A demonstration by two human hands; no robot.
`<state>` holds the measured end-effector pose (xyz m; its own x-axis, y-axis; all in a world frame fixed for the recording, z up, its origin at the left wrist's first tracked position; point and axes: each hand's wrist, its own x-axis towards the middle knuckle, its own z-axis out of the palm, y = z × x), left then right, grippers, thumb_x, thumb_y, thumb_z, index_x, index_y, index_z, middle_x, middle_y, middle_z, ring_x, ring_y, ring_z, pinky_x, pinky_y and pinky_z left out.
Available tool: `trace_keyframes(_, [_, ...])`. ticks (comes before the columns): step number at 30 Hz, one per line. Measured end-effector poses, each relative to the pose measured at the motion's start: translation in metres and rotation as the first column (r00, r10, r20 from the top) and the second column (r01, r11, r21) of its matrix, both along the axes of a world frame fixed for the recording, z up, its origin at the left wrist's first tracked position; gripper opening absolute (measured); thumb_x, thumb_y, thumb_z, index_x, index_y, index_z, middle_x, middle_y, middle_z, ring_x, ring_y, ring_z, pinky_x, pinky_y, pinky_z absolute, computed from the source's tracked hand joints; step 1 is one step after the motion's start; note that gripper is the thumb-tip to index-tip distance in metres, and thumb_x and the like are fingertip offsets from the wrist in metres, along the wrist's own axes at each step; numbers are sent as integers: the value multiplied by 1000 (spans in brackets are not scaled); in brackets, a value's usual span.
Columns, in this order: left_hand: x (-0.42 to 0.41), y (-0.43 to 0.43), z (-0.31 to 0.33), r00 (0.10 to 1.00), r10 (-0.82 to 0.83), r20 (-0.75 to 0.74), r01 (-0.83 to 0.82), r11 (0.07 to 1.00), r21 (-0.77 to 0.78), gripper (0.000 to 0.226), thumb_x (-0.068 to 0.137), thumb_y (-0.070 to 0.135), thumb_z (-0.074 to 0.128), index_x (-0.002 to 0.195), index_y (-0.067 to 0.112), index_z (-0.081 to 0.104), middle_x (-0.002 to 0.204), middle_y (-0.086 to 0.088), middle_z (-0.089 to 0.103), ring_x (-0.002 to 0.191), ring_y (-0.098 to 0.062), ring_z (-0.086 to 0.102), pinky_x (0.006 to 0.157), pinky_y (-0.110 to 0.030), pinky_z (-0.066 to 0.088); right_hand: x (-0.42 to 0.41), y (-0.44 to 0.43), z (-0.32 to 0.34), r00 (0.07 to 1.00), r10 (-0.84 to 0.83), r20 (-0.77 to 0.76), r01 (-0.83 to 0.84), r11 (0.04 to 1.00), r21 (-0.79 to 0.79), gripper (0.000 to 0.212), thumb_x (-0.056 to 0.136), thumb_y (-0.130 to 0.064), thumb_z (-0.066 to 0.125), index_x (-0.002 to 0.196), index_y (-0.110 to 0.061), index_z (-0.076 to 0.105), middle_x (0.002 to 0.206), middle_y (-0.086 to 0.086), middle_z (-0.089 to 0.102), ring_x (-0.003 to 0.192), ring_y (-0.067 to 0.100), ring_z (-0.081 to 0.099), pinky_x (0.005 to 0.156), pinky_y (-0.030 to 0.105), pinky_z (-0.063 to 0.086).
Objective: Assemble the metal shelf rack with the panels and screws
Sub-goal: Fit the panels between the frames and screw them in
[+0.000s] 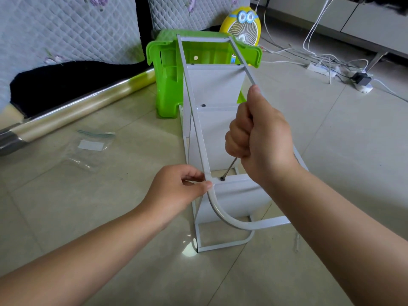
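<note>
A white metal shelf rack (199,138) lay on its side on the pale tiled floor (331,151), its far end close up against a bright green plastic stool (167,69). Flat white panels were fixed across the frame, and the nearest white panel (238,193) sat just in front of the person's forearms.

The left hand (176,186) pinched the rack's upper tube between thumb and curled fingers, right where the straight run bent into a curve. The right hand (258,129) was closed in a tight fist round the handle of a thin-shafted metal screwdriver (230,166) — the handle itself hidden inside the fingers, the thumb pointing up beside the frame's other rail. The shaft slanted down and to the left, its tip seated in a dark screw (222,178) at the top edge of the nearest panel.

Off to the left on the floor lay a clear plastic zip bag (90,146) and, beyond it, a long roll of shiny transparent film (77,104). Behind the stool stood a yellow cartoon-faced desk fan (242,25) — and further right, a white power strip (318,67) amid a tangle of white cables.
</note>
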<state>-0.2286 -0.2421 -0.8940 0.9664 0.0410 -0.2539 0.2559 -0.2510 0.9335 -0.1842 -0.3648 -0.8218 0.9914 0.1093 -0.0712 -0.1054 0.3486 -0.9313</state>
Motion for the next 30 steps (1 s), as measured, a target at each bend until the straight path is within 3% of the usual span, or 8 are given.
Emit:
trace_keyframes(8, [-1,0,3,1000,-17,2,17,997,72,10,77,14,71,76,21,64,73,4,65,66,-8,60,72,-23,48,-9,24,-5,952,-298,64,304,918,-255,60,98,-34,32,41,-24,17,43,-8,14,45,14,13,50,30,13])
trace_keyframes(14, [-2,0,5,1000,-8,6,8,998,70,18,76,13,72,68,26,62,71,4,66,66,-11,60,79,-33,51,-1,9,3,991,-122,-49,119,991,-63,57,99,-27,35,44,-20,21,38,-7,14,33,9,11,42,17,9])
trace_keyframes(18, [2,3,4,999,3,32,-9,983,181,20,74,19,74,92,16,67,83,11,63,72,-5,58,69,-22,46,21,-43,4,986,-111,-128,126,986,113,61,97,-30,33,37,-18,31,33,-4,17,33,11,12,45,19,9])
trace_keyframes(22, [7,5,7,969,-105,222,-23,860,509,28,71,22,75,96,24,62,102,6,59,104,-16,51,82,-20,32,37,-120,-4,912,-372,-173,393,914,101,40,85,-19,42,46,-17,35,40,-3,22,40,13,20,46,19,17])
trace_keyframes(24, [13,-8,11,914,-231,333,-39,767,640,23,71,25,70,93,17,67,102,-1,61,105,-29,50,82,-22,28,33,-154,-14,879,-433,-200,462,877,132,21,49,-12,58,42,-16,38,43,-2,29,41,14,26,48,19,22])
trace_keyframes(26, [20,-26,14,827,-384,411,-23,707,707,29,67,31,54,84,12,69,92,-7,65,91,-35,58,80,-27,32,28,-178,-30,843,-484,-236,522,841,140,22,22,-9,51,40,-15,39,45,-1,30,41,15,27,48,17,25])
trace_keyframes(28, [23,-47,14,735,-523,432,39,669,742,35,68,32,48,84,9,69,88,-10,66,84,-34,62,78,-29,41,28,-195,-48,786,-548,-288,597,794,118,23,30,0,44,46,-15,37,43,-1,27,39,15,24,46,14,24])
trace_keyframes(30, [24,-67,16,746,-609,269,203,592,780,35,80,30,52,106,9,64,104,-7,62,99,-31,58,86,-29,43,34,-210,-69,706,-629,-325,656,754,-36,22,55,8,33,56,-15,34,39,-2,28,37,14,24,44,13,22])
